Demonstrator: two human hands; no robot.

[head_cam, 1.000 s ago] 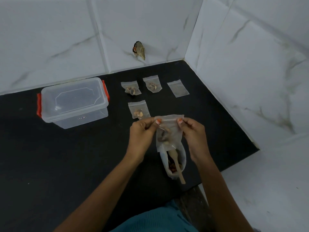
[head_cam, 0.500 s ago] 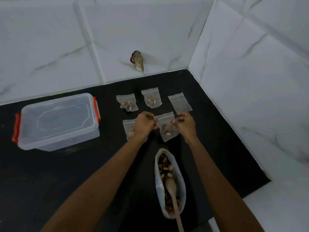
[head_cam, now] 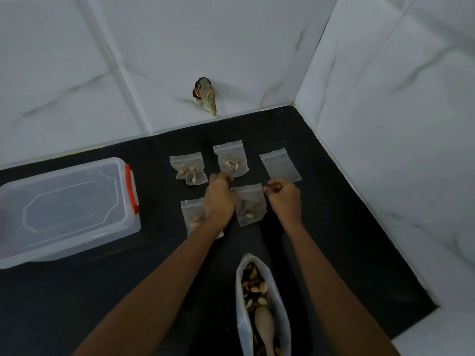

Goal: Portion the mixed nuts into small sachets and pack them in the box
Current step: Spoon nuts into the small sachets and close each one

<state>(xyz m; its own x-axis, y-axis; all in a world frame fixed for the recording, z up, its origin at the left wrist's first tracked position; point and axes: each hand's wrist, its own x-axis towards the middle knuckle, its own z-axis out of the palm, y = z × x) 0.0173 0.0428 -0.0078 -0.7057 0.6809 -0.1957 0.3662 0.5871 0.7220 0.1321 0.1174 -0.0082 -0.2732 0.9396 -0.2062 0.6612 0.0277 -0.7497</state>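
Our left hand point(head_cam: 220, 199) and right hand point(head_cam: 284, 199) pinch the top corners of the filled sachet point(head_cam: 250, 205), flat on the counter point(head_cam: 321, 227) between them; the empty sachet point(head_cam: 280, 167) lies just beyond the right hand.

Box point(head_cam: 64, 209) left of sachets point(head_cam: 232, 163)

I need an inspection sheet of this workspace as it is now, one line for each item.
Surface: black countertop, matte.
Job's things: clear plastic box with red latches, lid on; open bag of mixed nuts with wooden spoon inside; three filled clear sachets lying flat; one empty clear sachet; fourth filled sachet between the hands.
Clutter: nothing seen.
Hands: left hand and right hand pinch the fourth sachet's upper corners.
Cables: nothing seen.
Surroundings: white marble-look tiled walls; hole in one wall, stuffed with a wad.
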